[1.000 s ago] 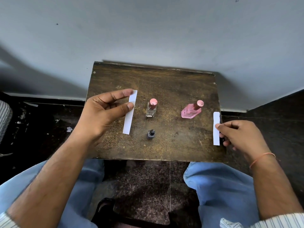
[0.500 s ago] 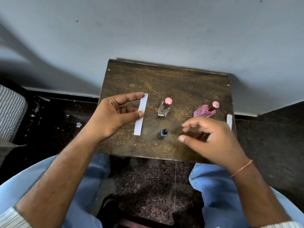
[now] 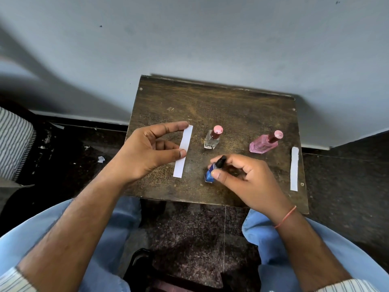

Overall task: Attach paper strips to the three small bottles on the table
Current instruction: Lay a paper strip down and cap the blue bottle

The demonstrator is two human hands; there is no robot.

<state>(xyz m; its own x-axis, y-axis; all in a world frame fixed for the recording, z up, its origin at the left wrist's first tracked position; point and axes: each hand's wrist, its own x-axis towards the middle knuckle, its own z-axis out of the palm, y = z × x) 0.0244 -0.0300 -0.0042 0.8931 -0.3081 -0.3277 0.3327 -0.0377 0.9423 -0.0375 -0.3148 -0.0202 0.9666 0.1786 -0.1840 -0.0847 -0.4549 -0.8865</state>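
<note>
The right hand (image 3: 248, 178) pinches the small blue glass bottle (image 3: 209, 175), tipped on the brown wooden counter (image 3: 231, 106). The left hand (image 3: 147, 152) pinches a white paper strip (image 3: 183, 151) just beside. Hold the bottle steady and wrap the strip snugly.

A plain room in a home, by the look of it: a small worn wooden table (image 3: 221, 106) pushed against a bare bluish wall (image 3: 189, 39) at twelve o'clock, a dark speckled stone floor (image 3: 189, 232) underneath, and striped fabric (image 3: 12, 142) at nine o'clock.
</note>
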